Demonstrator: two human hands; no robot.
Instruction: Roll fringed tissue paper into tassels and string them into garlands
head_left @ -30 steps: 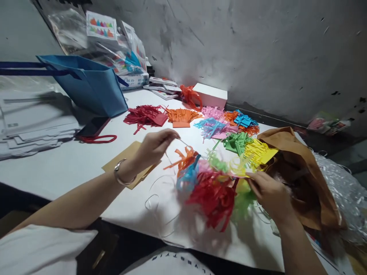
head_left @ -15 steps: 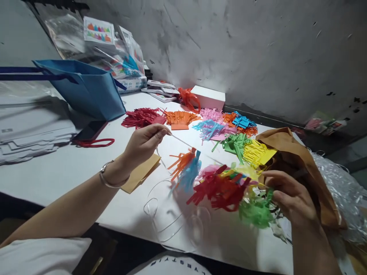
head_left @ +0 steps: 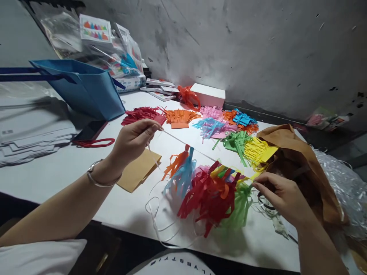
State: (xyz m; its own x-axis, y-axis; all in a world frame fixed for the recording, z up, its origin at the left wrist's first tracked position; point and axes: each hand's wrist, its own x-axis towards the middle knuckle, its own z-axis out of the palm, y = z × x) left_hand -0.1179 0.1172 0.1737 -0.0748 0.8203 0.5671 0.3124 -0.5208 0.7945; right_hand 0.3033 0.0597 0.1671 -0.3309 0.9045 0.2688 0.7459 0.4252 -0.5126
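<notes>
My left hand [head_left: 136, 141] pinches a thin white string [head_left: 175, 137], drawn taut toward the right. Closed fingertips of my right hand [head_left: 282, 193] grip the garland at its other end, close to a green tassel [head_left: 241, 208]. Between the hands, paper tassels hang from the string: an orange tassel [head_left: 176, 164], a light blue tassel [head_left: 185, 175], and red tassels [head_left: 213, 194] bunched with yellow and pink ones. Loose string [head_left: 155, 223] trails in loops on the white table [head_left: 132, 214]. Below my left hand lies a folded tan paper [head_left: 139, 172].
Behind the garland lie fringed paper bundles: red [head_left: 143, 115], orange [head_left: 180, 119], pink, blue, green [head_left: 237, 142] and yellow [head_left: 259, 151]. A brown bag [head_left: 309, 168] stands at right. A blue bag [head_left: 86, 89], phone [head_left: 90, 131] and stacked white sheets [head_left: 34, 122] are at left.
Both hands have shifted a little to the left. The tassels, blurred and swinging before, now hang lower and more spread out along the string.
</notes>
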